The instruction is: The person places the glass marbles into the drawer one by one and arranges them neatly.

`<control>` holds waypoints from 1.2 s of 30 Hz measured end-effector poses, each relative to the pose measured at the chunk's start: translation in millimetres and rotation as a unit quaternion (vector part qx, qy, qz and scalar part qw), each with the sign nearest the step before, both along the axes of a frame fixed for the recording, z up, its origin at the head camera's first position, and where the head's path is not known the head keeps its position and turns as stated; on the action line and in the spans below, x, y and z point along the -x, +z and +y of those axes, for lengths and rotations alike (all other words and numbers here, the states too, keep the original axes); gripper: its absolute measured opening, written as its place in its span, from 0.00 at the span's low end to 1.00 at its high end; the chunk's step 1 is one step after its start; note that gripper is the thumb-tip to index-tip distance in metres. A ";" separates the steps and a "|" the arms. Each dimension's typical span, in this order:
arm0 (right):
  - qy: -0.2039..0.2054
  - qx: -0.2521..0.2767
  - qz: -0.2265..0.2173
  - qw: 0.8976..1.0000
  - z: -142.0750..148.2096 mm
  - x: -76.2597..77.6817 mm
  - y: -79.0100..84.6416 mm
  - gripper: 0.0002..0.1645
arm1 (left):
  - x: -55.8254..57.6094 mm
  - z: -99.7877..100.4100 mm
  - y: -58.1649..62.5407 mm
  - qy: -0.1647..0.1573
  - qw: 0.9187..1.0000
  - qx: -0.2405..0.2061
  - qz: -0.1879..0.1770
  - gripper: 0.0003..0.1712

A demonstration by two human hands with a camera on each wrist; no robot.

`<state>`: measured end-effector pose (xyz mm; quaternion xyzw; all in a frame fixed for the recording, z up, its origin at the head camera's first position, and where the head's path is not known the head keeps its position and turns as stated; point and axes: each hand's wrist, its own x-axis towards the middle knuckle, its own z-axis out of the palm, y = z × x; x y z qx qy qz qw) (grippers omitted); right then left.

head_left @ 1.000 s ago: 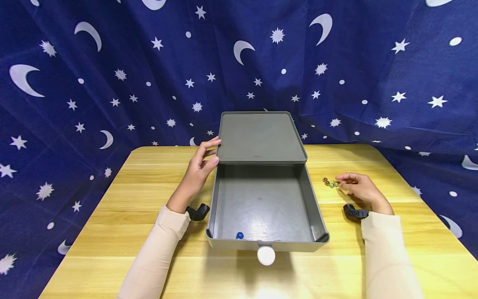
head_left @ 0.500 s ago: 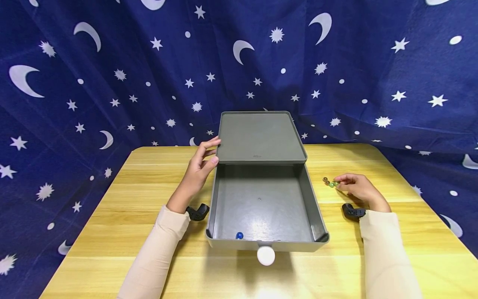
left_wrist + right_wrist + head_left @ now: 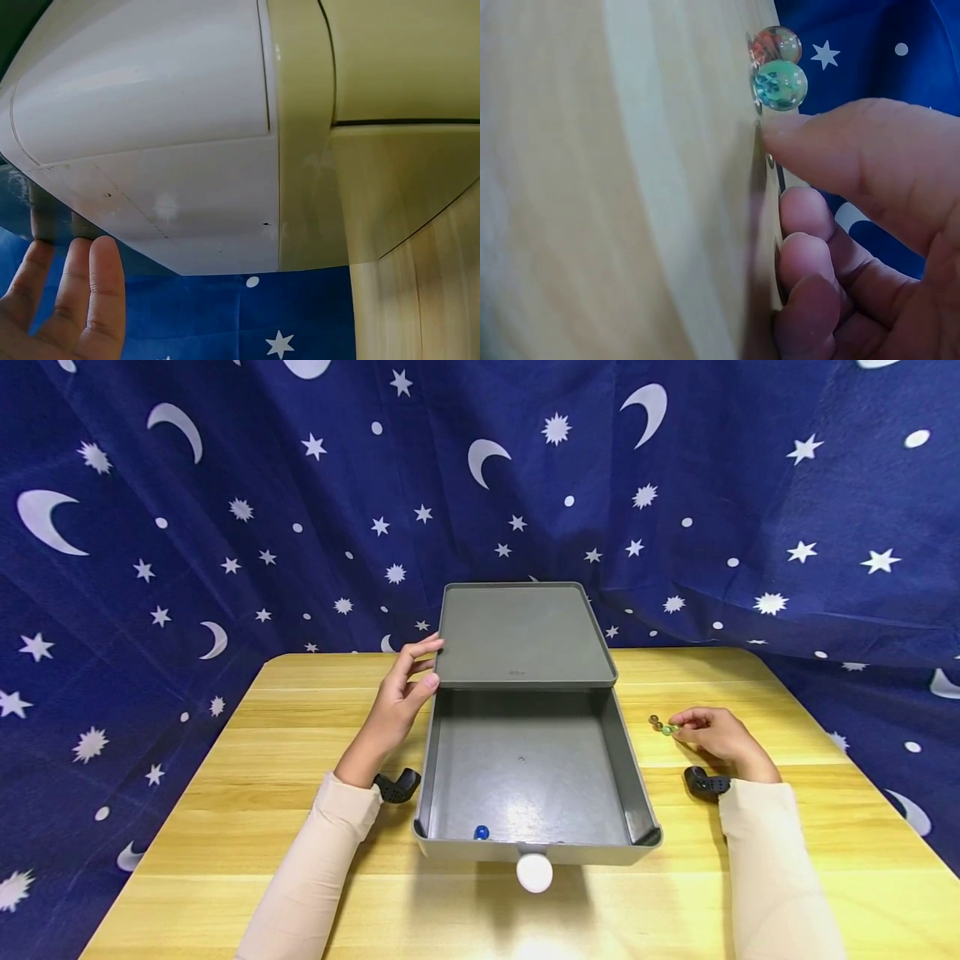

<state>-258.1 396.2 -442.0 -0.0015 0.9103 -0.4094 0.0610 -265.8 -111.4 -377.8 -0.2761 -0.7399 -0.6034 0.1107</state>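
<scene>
A grey drawer box (image 3: 525, 635) stands mid-table, its drawer (image 3: 517, 777) pulled out toward me by a white round knob (image 3: 535, 873). One blue marble (image 3: 482, 832) lies in the drawer's front left. My left hand (image 3: 397, 702) rests against the box's left side, its fingers (image 3: 106, 300) extended along it. To the right of the box, my right hand (image 3: 716, 735) pinches a greenish marble, mostly hidden by the thumb in the right wrist view. Beside the fingertips lie a green marble (image 3: 781, 85) and brownish ones (image 3: 654, 719), one showing reddish up close.
A wooden table (image 3: 285, 827) carries everything. Behind and around it hangs a dark blue cloth (image 3: 337, 485) with white moons and stars. Black wrist cameras (image 3: 397, 786) sit on both wrists, the left one close beside the drawer wall.
My right hand has shifted slightly left, and its fingertips have come together at the greenish marble. The left hand, box and drawer stay as they were.
</scene>
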 end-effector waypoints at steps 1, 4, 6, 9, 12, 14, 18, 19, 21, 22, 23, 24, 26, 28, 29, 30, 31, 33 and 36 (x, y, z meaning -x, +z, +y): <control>0.001 -0.006 0.002 1.000 0.1 0.2 0.3 0.22 | 0.0 0.0 0.2 0.000 1.000 0.000 0.000 0.32; -0.001 -0.016 0.002 1.000 -1.4 -0.8 2.8 0.22 | -0.5 0.0 0.9 0.000 1.000 0.000 0.000 0.32; -0.004 -0.013 0.002 1.000 -1.4 -0.9 2.7 0.21 | -0.6 -0.1 1.1 0.001 1.000 -0.001 -0.001 0.32; -0.007 -0.012 0.009 1.000 -1.3 -1.2 1.4 0.21 | -0.1 0.2 1.1 0.002 1.000 -0.002 0.000 0.32; -0.012 -0.012 0.021 1.000 -0.8 -1.5 -0.6 0.20 | 0.4 0.4 0.7 0.003 1.000 -0.002 0.000 0.32; -0.013 -0.015 0.030 0.999 0.0 -1.7 -1.9 0.20 | 0.7 0.6 0.5 0.002 1.000 -0.002 0.001 0.32; -0.016 -0.002 0.029 0.999 2.0 -3.6 -2.2 0.20 | 0.9 0.5 0.2 0.000 1.000 -0.001 0.001 0.32; -0.017 0.006 0.026 0.999 2.6 -4.2 -1.8 0.21 | 1.0 0.5 0.1 0.000 1.000 -0.001 0.001 0.32; -0.017 0.023 0.020 0.999 3.8 -5.3 -0.5 0.21 | 0.8 0.5 0.0 0.000 1.000 0.000 0.000 0.32; -0.016 0.031 0.017 0.999 4.3 -5.7 0.4 0.22 | 0.6 0.3 -0.1 0.000 1.000 -0.001 0.000 0.32; -0.016 0.040 0.014 0.999 4.7 -6.0 1.4 0.22 | 0.5 0.3 -0.1 0.000 1.000 -0.001 -0.001 0.32; -0.016 0.046 0.014 0.999 5.1 -6.0 2.3 0.22 | 0.3 0.4 0.0 0.001 1.000 -0.001 -0.001 0.32; -0.015 0.052 0.018 0.998 5.7 -6.1 4.6 0.23 | 0.1 0.3 0.0 0.001 1.000 -0.003 -0.001 0.32; -0.018 0.056 0.022 0.998 6.3 -5.7 7.1 0.22 | -0.1 0.3 -0.1 0.001 1.000 -0.003 -0.002 0.32; -0.020 0.054 0.026 0.998 6.6 -5.7 8.6 0.22 | 0.0 0.4 -0.2 0.001 1.000 -0.002 -0.002 0.32; -0.022 0.051 0.032 0.998 6.8 -5.6 10.1 0.22 | 0.0 0.3 -0.3 0.001 1.000 -0.002 -0.002 0.32; -0.023 0.047 0.039 0.998 6.6 -5.6 11.8 0.22 | -0.1 0.2 -0.4 0.000 1.000 -0.002 -0.002 0.32; -0.023 0.037 0.052 0.998 6.2 -5.8 15.3 0.22 | -0.4 0.0 -0.6 -0.001 1.000 -0.002 -0.002 0.32; -0.025 0.024 0.076 0.996 5.8 -6.8 21.7 0.22 | -0.3 0.6 -0.5 -0.002 1.000 -0.002 -0.001 0.32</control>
